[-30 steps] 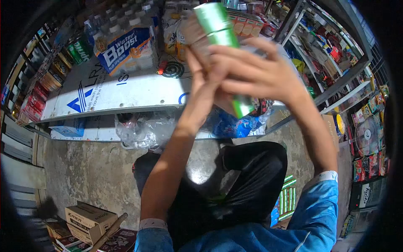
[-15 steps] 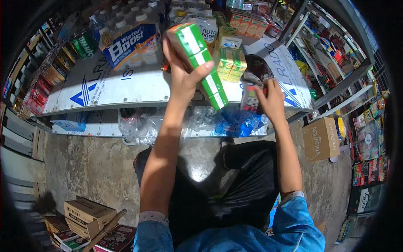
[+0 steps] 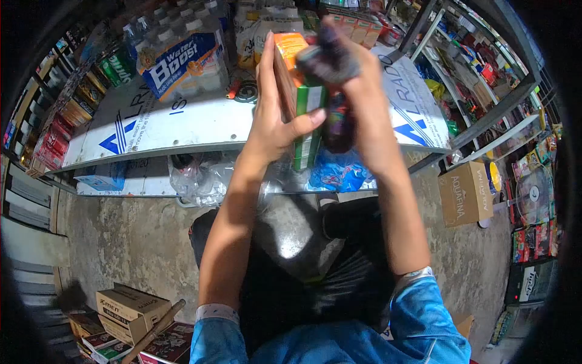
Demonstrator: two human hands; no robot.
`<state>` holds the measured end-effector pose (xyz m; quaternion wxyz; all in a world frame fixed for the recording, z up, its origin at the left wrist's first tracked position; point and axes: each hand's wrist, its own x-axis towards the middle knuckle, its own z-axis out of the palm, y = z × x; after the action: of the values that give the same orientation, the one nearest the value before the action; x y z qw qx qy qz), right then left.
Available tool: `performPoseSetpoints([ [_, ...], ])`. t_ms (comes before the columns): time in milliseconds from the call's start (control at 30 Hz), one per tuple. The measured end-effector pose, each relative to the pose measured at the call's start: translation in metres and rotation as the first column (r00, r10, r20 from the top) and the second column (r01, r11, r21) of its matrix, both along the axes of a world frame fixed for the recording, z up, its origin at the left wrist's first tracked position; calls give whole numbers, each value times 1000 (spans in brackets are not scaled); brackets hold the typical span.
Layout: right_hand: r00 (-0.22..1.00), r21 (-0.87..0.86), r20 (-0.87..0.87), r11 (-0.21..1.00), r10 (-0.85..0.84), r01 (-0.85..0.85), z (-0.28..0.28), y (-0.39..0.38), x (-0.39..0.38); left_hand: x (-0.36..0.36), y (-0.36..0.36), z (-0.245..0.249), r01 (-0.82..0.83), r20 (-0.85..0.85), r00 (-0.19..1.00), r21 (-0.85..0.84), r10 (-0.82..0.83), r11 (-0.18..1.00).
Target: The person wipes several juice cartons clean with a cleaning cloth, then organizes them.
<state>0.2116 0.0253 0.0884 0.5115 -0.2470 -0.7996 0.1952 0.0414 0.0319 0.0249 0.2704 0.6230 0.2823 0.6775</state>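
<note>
My left hand [image 3: 271,124] is closed around a green and orange pack of drink cartons [image 3: 310,97], held above the shelf's front edge with its orange face showing. My right hand [image 3: 368,103], smeared by motion, grips a dark patterned cloth [image 3: 339,127] against or just in front of the pack's right side. Whether the cloth touches the pack cannot be made out. A shrink-wrapped Water Boost bottle pack [image 3: 188,67] stands on the white shelf board [image 3: 200,127], left of my left hand. A roll of tape [image 3: 245,91] lies between them.
Soda cans [image 3: 115,67] line the shelf's left side. Clear plastic-wrapped items [image 3: 206,182] and a blue bag [image 3: 342,173] sit on the lower shelf. An Aquafina carton [image 3: 461,194] and a fan [image 3: 533,194] are at right; cardboard boxes [image 3: 130,309] are on the floor at left.
My right hand has lifted the cloth from beside the shelf up to the carton pack. My left hand has turned the pack, so its orange face shows more.
</note>
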Motion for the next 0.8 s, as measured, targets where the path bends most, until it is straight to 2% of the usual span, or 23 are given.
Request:
performPoseSetpoints([
  [33, 1000, 36, -23, 999, 3, -2, -5, -2, -17, 4, -3, -1, 88, 93, 992, -14, -87, 996],
  [67, 996, 22, -41, 996, 82, -81, -24, 4, -22, 4, -7, 4, 117, 123, 986, 1, -116, 993],
  [100, 996, -258, -74, 964, 46, -63, -70, 7, -25, 3, -10, 9, 145, 150, 978, 22, -147, 989],
  [133, 995, -337, 101, 941, -1, 35, -83, 0, -23, 2, -16, 11, 123, 153, 981, 0, -121, 992],
  [167, 996, -324, 87, 944, -33, 59, -122, 2, -22, -2, -13, 9, 122, 144, 982, 9, -122, 993],
  [200, 998, -345, -42, 938, -52, 34, -138, -1, -23, -5, -8, 1, 106, 121, 987, 15, -107, 994],
  [233, 996, -519, -43, 853, -82, 47, -126, -13, -23, -7, -3, -3, 88, 102, 991, 23, -90, 996],
  [300, 978, -570, -153, 821, -142, 30, -102, -19, -35, -6, -4, -5, 28, 47, 998, 33, -30, 999],
  [367, 958, -478, -240, 878, -159, 26, -42, -31, -43, -6, -8, -6, 7, 39, 999, 28, -8, 1000],
  [400, 962, -379, -246, 925, -116, 15, -20, -29, -45, -6, -11, -7, 24, 50, 998, -3, -24, 1000],
  [433, 967, -285, -243, 958, -78, 5, -9, -26, -46, -5, -9, -7, 17, 59, 998, 43, -19, 999],
  [500, 969, -24, -247, 999, 24, -30, -2, -7, -57, -13, -6, -22, 8, 12, 1000, -57, -7, 998],
  [533, 978, 27, -208, 999, -35, 42, -30, 10, -57, -22, 1, -46, 2, 52, 999, -189, 7, 982],
  [567, 955, -160, -296, 987, -25, -24, -50, 9, -60, -18, -7, -41, 170, 231, 966, -220, -118, 961],
  [600, 981, -340, -182, 940, -72, 6, -67, 3, -56, -23, -5, -45, 194, 241, 960, -208, -142, 959],
  [633, 965, -384, -230, 923, -128, 31, -99, 3, -59, -31, -2, -47, 213, 250, 955, -196, -162, 957],
  [667, 977, -507, -99, 854, -189, 114, -139, 5, -51, -27, -5, -30, 161, 268, 955, -96, -130, 982],
  [700, 974, -549, -20, 817, -226, 178, -143, 0, -46, -17, -9, -16, 107, 292, 951, 0, -102, 994],
  [733, 967, -582, -138, 807, -214, 96, -135, 1, -50, -7, -8, -16, -21, 278, 961, 81, -3, 996],
  [767, 947, -613, -247, 790, -207, 13, -121, -4, -54, -14, -6, -22, -20, 278, 960, 82, -4, 996],
  [800, 947, -538, -273, 843, -168, -6, -92, -14, -58, -26, -8, -34, 56, 229, 972, -44, -45, 997],
])
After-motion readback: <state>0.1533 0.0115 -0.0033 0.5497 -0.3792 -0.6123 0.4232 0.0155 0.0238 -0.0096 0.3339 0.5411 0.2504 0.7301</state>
